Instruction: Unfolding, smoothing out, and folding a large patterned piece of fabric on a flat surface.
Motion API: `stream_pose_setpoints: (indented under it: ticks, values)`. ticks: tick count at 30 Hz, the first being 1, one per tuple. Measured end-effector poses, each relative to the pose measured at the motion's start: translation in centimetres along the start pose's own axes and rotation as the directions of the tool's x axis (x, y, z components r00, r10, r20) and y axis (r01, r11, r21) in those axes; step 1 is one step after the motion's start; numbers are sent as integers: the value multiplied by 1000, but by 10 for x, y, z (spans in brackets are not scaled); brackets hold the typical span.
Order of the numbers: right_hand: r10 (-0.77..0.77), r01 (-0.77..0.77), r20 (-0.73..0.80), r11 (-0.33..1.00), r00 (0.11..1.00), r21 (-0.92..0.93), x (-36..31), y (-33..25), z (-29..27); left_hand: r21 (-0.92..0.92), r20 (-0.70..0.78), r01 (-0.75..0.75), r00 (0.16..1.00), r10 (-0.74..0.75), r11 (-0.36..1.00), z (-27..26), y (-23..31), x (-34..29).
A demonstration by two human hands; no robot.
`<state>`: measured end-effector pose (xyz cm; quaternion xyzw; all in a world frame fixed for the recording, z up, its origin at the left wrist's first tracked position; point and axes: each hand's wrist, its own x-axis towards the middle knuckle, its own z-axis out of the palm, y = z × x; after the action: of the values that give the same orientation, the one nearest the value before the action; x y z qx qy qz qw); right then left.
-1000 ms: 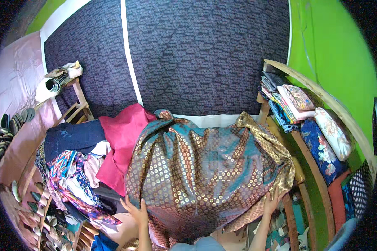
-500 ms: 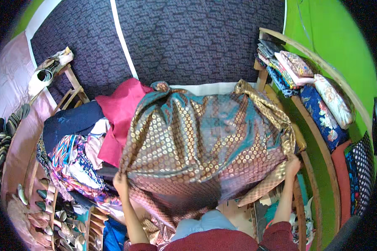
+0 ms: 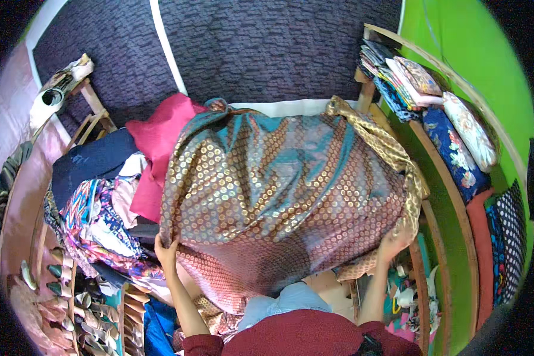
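Observation:
A wide, shiny teal and mauve fabric with gold dots (image 3: pixel 261 196) is spread out in front of me, its far edge bunched at both corners. My left hand (image 3: pixel 166 250) is closed on its near left edge. At the near right, my right hand (image 3: pixel 393 244) is closed round a bunched fold; the cloth partly hides its fingers. Between the hands the fabric sags toward my lap, over the light blue jeans (image 3: pixel 285 299). A magenta cloth (image 3: pixel 160 139) lies against its left side, partly covered by it.
Left of the fabric is a heap of patterned clothes (image 3: pixel 101 222) with a dark blue folded cloth (image 3: pixel 92 155). Several shoes (image 3: pixel 95 314) stand on racks at lower left. Wooden shelves at right hold folded fabrics (image 3: pixel 415 86). A dark patterned wall covering (image 3: pixel 279 53) hangs behind.
My right hand has moved inward and slightly down, with the fabric in it. The fabric's near part now spreads flatter, its right end hanging closer in. My left hand stays on its edge.

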<state>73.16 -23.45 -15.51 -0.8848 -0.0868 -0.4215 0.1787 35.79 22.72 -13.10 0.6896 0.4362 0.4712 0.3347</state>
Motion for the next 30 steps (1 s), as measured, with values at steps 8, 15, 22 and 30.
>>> stream_pose_setpoints:
  ticks: [8,15,22,30]
  values:
    - [215,-815,811,366,543,449,-96,-64,65,55,-269,-86,958,97,995,25,-39,-25]
    - [52,-402,733,861,678,311,-59,-76,21,128,-188,-41,980,65,991,2,-50,-25]
    - [53,-562,795,735,605,379,-36,-21,6,-262,97,63,995,-38,963,-26,-34,-7]
    - [547,-724,630,-62,551,687,17,-5,-53,-529,29,80,997,-76,845,-46,-13,-11]
